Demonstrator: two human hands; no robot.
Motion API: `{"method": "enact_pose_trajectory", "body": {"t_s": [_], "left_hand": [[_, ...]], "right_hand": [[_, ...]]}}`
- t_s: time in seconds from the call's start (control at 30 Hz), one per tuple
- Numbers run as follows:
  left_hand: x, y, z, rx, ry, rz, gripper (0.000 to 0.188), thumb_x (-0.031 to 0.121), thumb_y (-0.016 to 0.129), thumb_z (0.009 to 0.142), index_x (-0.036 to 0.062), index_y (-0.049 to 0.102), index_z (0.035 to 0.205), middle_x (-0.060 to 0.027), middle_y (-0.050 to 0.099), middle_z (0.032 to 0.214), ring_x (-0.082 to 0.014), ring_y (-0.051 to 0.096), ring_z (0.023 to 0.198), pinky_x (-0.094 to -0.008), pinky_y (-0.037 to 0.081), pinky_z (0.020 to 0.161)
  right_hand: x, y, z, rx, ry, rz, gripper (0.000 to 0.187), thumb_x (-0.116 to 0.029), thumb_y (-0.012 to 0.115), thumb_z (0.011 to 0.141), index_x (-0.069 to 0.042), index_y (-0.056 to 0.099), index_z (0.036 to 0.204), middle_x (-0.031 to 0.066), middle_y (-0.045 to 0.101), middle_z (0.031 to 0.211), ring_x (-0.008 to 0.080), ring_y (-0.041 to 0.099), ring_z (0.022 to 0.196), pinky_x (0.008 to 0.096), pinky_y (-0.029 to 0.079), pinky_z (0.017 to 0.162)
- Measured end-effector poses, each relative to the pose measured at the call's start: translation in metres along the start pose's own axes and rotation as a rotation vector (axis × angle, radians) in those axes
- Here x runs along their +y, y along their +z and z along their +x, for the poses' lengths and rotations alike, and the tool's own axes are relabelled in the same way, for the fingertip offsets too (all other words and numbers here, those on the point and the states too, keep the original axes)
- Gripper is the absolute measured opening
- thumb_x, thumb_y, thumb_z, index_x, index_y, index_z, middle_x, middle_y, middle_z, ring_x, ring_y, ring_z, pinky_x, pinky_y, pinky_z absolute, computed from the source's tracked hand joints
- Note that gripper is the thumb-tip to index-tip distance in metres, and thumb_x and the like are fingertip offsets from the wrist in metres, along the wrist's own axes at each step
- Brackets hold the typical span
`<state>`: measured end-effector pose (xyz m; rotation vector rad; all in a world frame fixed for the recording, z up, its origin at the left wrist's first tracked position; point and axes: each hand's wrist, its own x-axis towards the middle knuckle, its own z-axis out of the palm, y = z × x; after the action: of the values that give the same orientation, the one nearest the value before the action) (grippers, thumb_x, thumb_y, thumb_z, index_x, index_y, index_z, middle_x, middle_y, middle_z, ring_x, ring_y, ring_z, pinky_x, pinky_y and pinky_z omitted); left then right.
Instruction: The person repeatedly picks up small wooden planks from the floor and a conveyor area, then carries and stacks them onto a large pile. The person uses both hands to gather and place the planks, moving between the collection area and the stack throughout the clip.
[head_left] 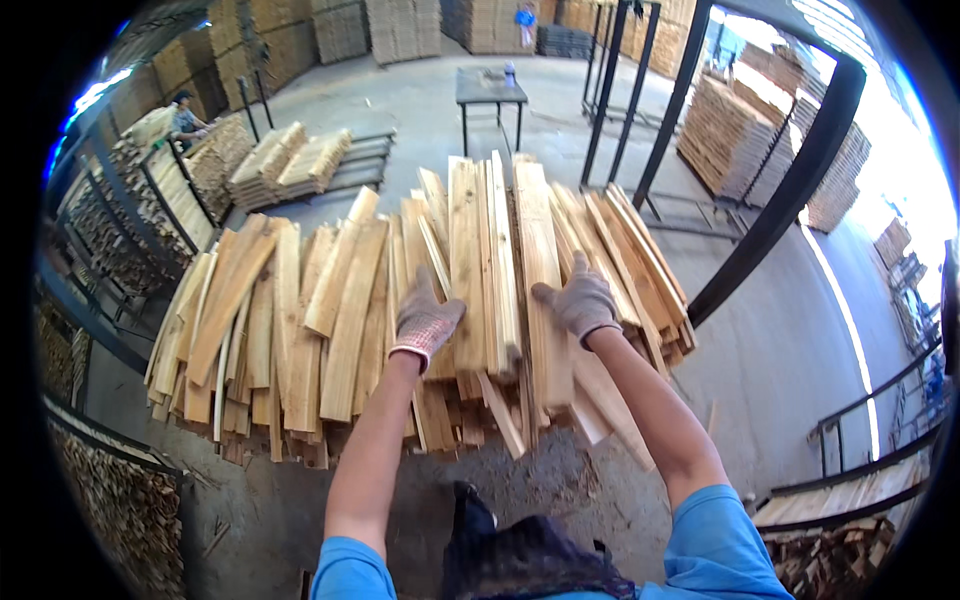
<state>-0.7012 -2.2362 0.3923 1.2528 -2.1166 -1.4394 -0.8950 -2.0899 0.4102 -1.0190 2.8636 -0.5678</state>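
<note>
Concrete floor [770,380] all round, with tall wood stacks [403,30] lined up way beyond the pile [355,320]. That pile's a wide, messy heap of loose pale boards right in front of the person, plenty lying crooked. Both hands are gloved and over its middle. Left hand [430,315] has its thumb stuck out away from the fingers; right hand [582,302] is spread the same way, thumb pointing at the left one and lying across a wide board [541,220] on the pile. Can't tell if either is pressing down. Some narrow boards [500,250] sit between them. Past the pile there's a dark table [478,98], and beyond its left end, a co-worker [186,122] near more wood.
</note>
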Motion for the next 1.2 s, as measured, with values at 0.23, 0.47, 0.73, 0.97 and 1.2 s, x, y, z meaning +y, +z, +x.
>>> {"method": "enact_pose_trajectory", "body": {"t_s": [0.23,0.47,0.73,0.97,1.2], "left_hand": [[-0.072,0.015,0.035,-0.123,0.292,0.108,0.078,0.041,0.052,0.101,0.0063,0.016,0.161,-0.0214,0.019,0.166,-0.0336,0.018,0.154,-0.0372,0.018,0.125],[-0.027,-0.025,0.011,-0.220,0.009,-0.276,0.104,0.073,0.048,0.093,0.0009,0.014,0.160,-0.0226,0.018,0.165,-0.0336,0.020,0.153,-0.0426,0.020,0.125],[-0.022,0.009,0.010,0.019,0.295,0.270,0.093,0.044,0.067,0.093,-0.0021,0.020,0.158,-0.0249,0.024,0.162,-0.0383,0.024,0.151,-0.0442,0.026,0.122],[0.008,0.014,-0.041,-0.372,0.986,0.690,0.089,0.069,0.062,0.085,0.0087,0.044,0.148,-0.0271,0.041,0.150,-0.0439,0.049,0.131,-0.0567,0.033,0.113],[0.005,0.041,-0.059,-0.368,1.120,0.721,0.092,0.076,0.064,0.078,0.0138,0.049,0.144,-0.0240,0.046,0.145,-0.0476,0.052,0.122,-0.0600,0.041,0.102]], "right_hand": [[0.018,-0.007,0.009,-0.373,-0.030,0.236,0.076,-0.058,0.046,0.098,0.001,0.046,0.147,0.0237,0.053,0.145,0.0372,0.050,0.135,0.0420,0.038,0.114],[0.117,-0.015,-0.135,0.180,0.137,0.305,0.058,-0.041,0.067,0.092,0.000,0.058,0.132,0.0242,0.068,0.118,0.0341,0.066,0.110,0.0393,0.051,0.096],[0.098,-0.038,-0.163,-0.657,0.328,0.287,0.068,-0.049,0.068,0.088,-0.002,0.056,0.136,0.0256,0.071,0.102,0.0393,0.070,0.098,0.0451,0.054,0.085],[0.087,-0.023,-0.178,-0.714,0.311,0.612,0.063,-0.034,0.065,0.093,-0.002,0.046,0.143,0.0276,0.067,0.116,0.0390,0.066,0.109,0.0435,0.050,0.094],[0.069,0.027,-0.169,-0.839,0.066,0.680,0.051,-0.038,0.058,0.096,0.003,0.049,0.126,0.0327,0.064,0.106,0.0470,0.065,0.099,0.0510,0.052,0.083]]}}
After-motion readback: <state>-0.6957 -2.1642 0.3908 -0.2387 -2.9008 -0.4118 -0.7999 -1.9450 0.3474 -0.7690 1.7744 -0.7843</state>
